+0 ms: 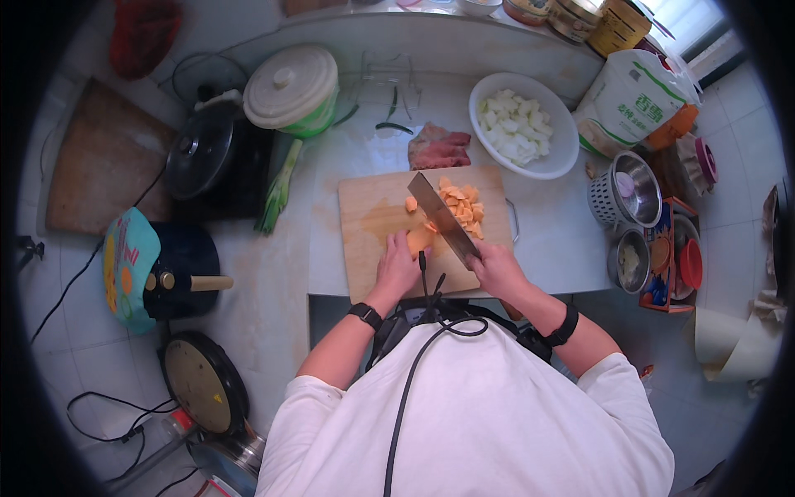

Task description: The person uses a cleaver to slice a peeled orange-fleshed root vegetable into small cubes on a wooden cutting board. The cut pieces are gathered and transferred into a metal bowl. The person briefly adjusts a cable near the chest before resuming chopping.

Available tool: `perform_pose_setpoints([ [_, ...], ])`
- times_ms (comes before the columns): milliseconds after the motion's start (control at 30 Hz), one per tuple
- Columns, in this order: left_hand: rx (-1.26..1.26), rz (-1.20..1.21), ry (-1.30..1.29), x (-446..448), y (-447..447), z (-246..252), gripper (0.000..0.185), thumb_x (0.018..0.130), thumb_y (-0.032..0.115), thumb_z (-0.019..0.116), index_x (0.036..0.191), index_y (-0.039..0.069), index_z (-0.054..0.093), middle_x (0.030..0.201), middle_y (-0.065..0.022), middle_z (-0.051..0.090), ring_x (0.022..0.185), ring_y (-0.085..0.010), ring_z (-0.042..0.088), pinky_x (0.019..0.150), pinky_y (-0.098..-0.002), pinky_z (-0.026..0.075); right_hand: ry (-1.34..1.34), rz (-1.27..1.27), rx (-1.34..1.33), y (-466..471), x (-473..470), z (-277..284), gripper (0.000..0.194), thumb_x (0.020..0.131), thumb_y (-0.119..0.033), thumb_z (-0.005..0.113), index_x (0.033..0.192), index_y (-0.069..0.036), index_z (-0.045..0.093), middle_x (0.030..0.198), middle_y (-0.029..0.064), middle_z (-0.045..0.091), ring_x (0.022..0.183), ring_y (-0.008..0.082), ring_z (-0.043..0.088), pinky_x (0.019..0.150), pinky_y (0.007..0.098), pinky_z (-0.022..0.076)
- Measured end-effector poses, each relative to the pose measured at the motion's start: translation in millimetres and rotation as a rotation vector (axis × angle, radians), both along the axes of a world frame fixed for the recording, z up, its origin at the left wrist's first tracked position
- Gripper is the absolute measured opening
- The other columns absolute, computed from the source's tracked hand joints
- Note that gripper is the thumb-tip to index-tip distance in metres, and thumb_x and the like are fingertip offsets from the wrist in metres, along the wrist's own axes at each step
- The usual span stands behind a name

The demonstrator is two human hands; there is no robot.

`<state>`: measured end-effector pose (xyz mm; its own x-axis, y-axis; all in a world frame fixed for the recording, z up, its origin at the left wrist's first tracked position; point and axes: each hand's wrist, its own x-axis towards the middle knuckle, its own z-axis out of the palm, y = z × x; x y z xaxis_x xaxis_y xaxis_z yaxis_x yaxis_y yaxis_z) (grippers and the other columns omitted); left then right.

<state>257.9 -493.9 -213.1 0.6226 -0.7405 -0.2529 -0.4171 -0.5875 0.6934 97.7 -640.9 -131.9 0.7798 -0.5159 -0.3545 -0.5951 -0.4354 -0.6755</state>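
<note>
My right hand (497,267) grips the handle of a cleaver (442,220), whose blade slants across a wooden cutting board (366,261). On the board my left hand (399,264) holds a peeled orange vegetable (421,241), perhaps a sweet potato or carrot, left of the blade. Cut orange pieces (467,208) are heaped at the right of the blade, and one lone piece (411,204) lies to its left. Raw meat (439,148) lies just behind the board. A white bowl (568,163) of pale cut vegetable chunks (514,127) stands at the back right.
Behind the board are green chillies (394,128) and a wire rack (388,81). Leftward stand a lidded tub (292,87), a leek (282,186), a glass-lidded pot (202,149) and an air fryer (186,267). A perforated basket (601,197), small metal bowl (628,261) and white bag (627,102) are at right.
</note>
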Motion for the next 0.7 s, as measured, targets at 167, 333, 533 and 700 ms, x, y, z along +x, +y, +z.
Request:
perform_pose_setpoints([
  [167, 0.03, 0.036, -0.022, 4.3, 11.0, 5.3, 0.059, 0.093, 0.044, 0.063, 0.131, 0.002, 0.044, 0.125, -0.0253, 0.052, 0.109, -0.0469, 0.058, 0.089, -0.0529, 0.049, -0.164, -0.081, 0.157, 5.9, 8.0, 16.4, 0.025, 0.093, -0.013, 0.057, 0.115, -0.005, 0.063, 0.076, 0.0198, 0.067, 0.064, 0.0384, 0.066, 0.063, 0.0446, 0.053],
  [333, 0.062, 0.024, -0.04, 8.6, 14.3, 2.6, 0.06, 0.093, 0.043, 0.064, 0.131, 0.002, 0.043, 0.125, -0.0258, 0.05, 0.105, -0.048, 0.058, 0.088, -0.0541, 0.05, -0.144, -0.142, 0.352, 7.0, 18.6, 18.4, 0.028, 0.093, -0.013, 0.057, 0.118, -0.002, 0.063, 0.072, 0.0146, 0.067, 0.047, 0.0242, 0.064, 0.052, 0.0379, 0.0541],
  [533, 0.054, -0.014, -0.055, 8.3, 11.1, 4.4, 0.055, 0.092, 0.038, 0.066, 0.128, 0.003, 0.043, 0.122, -0.0266, 0.049, 0.103, -0.0506, 0.058, 0.087, -0.056, 0.05, -0.022, 0.05, 0.057, 17.6, 20.9, -5.7, 0.026, 0.094, -0.01, 0.057, 0.119, -0.004, 0.061, 0.069, 0.0115, 0.064, 0.051, 0.0249, 0.063, 0.05, 0.0388, 0.0534],
  [700, 0.142, 0.026, 0.027, 12.8, 7.0, 6.4, 0.054, 0.092, 0.036, 0.064, 0.128, 0.001, 0.043, 0.121, -0.0285, 0.051, 0.104, -0.0522, 0.058, 0.09, -0.0566, 0.049, -0.02, 0.255, -0.369, 26.1, 13.0, -14.6, 0.029, 0.086, -0.01, 0.055, 0.114, -0.006, 0.063, 0.08, 0.0188, 0.068, 0.075, 0.0373, 0.068, 0.066, 0.0493, 0.0532],
])
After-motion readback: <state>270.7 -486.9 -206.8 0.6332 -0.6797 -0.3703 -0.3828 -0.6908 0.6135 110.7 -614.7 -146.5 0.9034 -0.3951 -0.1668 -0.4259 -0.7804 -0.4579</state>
